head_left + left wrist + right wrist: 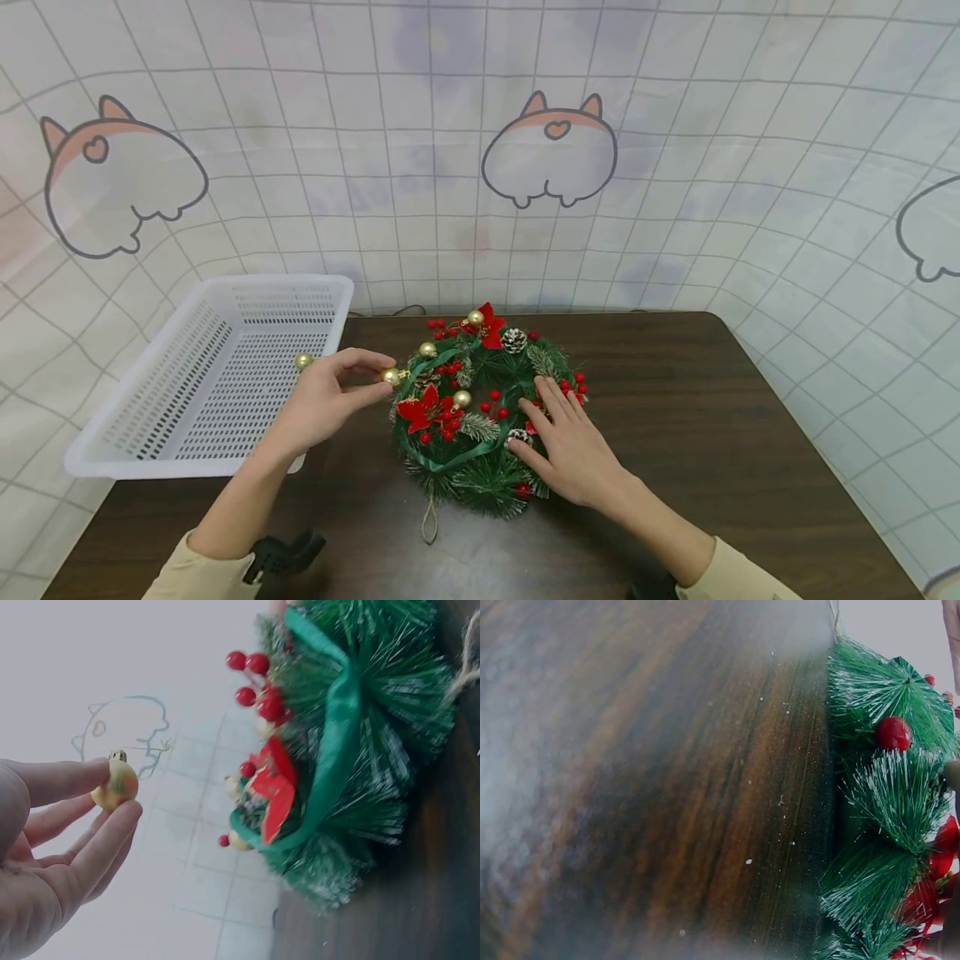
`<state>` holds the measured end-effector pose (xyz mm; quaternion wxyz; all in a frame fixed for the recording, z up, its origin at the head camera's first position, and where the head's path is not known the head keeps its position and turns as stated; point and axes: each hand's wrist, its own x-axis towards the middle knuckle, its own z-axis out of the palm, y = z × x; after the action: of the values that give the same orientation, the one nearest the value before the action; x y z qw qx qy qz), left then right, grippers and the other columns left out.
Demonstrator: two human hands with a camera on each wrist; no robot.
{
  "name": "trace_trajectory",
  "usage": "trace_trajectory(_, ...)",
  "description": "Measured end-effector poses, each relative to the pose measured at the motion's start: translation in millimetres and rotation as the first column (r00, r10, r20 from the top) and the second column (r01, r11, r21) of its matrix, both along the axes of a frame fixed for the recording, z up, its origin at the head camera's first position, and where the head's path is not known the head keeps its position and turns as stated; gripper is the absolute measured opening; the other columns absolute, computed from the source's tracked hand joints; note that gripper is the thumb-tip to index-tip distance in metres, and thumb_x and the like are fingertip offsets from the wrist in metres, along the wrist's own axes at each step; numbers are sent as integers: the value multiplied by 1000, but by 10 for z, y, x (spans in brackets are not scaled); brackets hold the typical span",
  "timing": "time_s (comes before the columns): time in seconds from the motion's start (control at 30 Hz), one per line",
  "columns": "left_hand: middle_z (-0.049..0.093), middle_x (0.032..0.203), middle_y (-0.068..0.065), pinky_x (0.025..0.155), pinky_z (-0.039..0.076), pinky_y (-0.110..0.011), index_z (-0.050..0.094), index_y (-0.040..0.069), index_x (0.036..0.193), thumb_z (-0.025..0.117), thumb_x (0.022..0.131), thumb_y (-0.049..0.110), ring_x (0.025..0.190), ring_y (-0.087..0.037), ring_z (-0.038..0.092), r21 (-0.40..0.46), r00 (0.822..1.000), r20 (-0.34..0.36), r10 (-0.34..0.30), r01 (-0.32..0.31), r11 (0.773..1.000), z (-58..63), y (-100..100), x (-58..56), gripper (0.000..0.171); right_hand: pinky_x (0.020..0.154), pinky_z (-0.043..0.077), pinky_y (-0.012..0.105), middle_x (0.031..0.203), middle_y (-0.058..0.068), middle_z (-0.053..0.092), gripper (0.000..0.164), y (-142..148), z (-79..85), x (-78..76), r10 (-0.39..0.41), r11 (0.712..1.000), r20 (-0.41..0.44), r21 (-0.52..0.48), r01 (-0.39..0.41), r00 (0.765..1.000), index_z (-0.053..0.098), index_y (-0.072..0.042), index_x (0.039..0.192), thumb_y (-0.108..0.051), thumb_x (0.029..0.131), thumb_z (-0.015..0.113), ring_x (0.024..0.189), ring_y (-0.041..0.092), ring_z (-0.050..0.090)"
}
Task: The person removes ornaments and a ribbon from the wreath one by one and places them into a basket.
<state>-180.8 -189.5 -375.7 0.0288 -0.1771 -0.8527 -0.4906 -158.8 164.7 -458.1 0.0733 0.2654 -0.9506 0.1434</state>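
A green Christmas wreath [487, 479] with red flowers, red berries, pine cones, gold balls and a green ribbon [341, 727] lies on the table. At its left side, my left hand [330, 396] pinches a small gold ball ornament [116, 786] between thumb and fingers. The ornament's gold cap and a thin wire or string point toward the wreath. My right hand [573, 454] rests with spread fingers on the wreath's right side, near a frosted pine cone [517, 437]. In the right wrist view only slivers of that hand show at the edge, beside the wreath's needles.
A white plastic basket [187, 333] stands on the left of the dark wooden table [690, 400], with another gold ball [303, 361] inside it near the right wall. A twine loop [430, 522] hangs from the wreath's near edge. A white checked cloth surrounds the table.
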Motion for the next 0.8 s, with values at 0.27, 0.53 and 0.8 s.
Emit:
trace_trajectory(0.27,70,117,-9,77,54,-28,71,5,122,76,95,11,107,-27,64,-15,1000,0,-9,9,1000,175,-166,-75,28,122,14,55,166,23,22,72,1,3,12,-2,1000,1,3,2,1000,50,-4,151,-59,105,47,155,36,13)
trace_trajectory(0.53,70,120,-9,82,52,-23,70,5,125,75,97,14,109,-22,63,-41,1000,7,23,-23,999,380,-338,-137,30,122,16,55,166,23,22,71,-1,-16,20,-1,1000,-7,-3,1,1000,50,-4,151,-58,105,47,154,37,15)
trace_trajectory(0.8,70,120,-9,85,48,-18,69,7,129,73,99,18,115,-19,61,-87,997,-51,56,-60,994,522,-554,-242,32,122,15,55,166,23,22,71,-1,-13,18,0,1000,-3,-7,0,1000,50,-4,151,-58,105,47,154,37,14)
